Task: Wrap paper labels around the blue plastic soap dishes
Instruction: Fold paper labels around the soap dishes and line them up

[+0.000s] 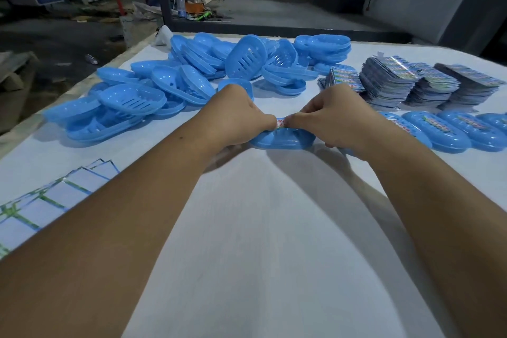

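Blue plastic fills the grip: the left hand (241, 115) and right hand (329, 118) each pinch an end of a paper label (281, 122) across one soap dish (282, 141) on the tabletop (247, 228). Wrapping is under way; whether the ends overlap yet is probably hidden. Next comes closing them snugly. Unwrapped dishes (178, 82) lie behind this dish.
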